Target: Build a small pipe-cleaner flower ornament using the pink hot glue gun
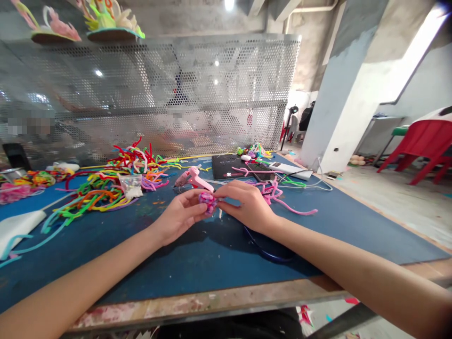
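Observation:
A small pink and purple fuzzy ball, looking like coiled pipe cleaner (207, 201), is held above the blue table mat. My left hand (180, 213) grips it from the left between thumb and fingers. From the right, my right hand (249, 203) pinches at its edge; the fingertips are close together there, and any loose end between them is too small to make out. Just behind the hands lies a pink glue gun (197, 179). Beneath my right wrist rests a dark blue curved band (270, 255). Pink pipe cleaners (293, 207) lie beyond my right hand.
Piles of coloured pipe cleaners (102, 186) spread over the left, with a clear plastic bag (131, 185) among them. A black tablet-like slab (226, 165) and a white power strip (291, 169) lie at the back. A perforated metal screen (148, 99) stands behind the table.

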Demonstrator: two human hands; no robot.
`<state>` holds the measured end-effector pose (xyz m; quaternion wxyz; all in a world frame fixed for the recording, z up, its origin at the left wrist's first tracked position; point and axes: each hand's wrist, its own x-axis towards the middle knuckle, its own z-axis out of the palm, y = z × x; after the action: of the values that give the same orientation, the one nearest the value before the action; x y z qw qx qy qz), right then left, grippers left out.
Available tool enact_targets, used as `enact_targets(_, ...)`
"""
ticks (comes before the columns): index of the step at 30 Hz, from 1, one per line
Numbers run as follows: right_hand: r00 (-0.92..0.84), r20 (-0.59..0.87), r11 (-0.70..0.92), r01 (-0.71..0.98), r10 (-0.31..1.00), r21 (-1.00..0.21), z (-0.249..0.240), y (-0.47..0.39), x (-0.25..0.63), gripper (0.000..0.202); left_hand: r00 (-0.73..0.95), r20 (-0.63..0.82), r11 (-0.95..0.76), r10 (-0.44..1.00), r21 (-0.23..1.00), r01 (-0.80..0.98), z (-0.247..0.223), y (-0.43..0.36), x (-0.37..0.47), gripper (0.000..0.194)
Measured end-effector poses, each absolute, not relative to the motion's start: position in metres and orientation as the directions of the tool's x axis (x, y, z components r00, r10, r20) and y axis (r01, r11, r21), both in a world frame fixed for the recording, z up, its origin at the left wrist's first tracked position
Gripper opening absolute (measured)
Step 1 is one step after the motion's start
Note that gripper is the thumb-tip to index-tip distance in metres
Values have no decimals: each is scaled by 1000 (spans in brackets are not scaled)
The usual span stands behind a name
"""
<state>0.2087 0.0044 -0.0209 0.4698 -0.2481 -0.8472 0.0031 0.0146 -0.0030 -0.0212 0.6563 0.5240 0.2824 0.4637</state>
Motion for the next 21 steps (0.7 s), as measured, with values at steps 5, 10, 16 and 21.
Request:
enact_targets(5, -483, 608, 748, 588, 631, -309, 4, 7, 229, 11, 286, 410, -386, 866, 912, -138, -21, 3, 5, 22)
enact_targets(10, -512, 112, 522, 812, 852, -262, 10, -18, 263, 24, 202, 513, -498, 834, 858, -123, -20, 7, -2, 22)
enact_targets(16, -438, 99, 449, 872, 893, -195, -6, -36, 270, 24, 201, 510, -490, 836, 860, -145, -21, 7, 2, 22)
enact_targets(21, -470, 257, 536, 727, 844, -430, 10, -24, 250, 33, 185, 522, -501, 832, 852, -152, -20, 4, 0, 25)
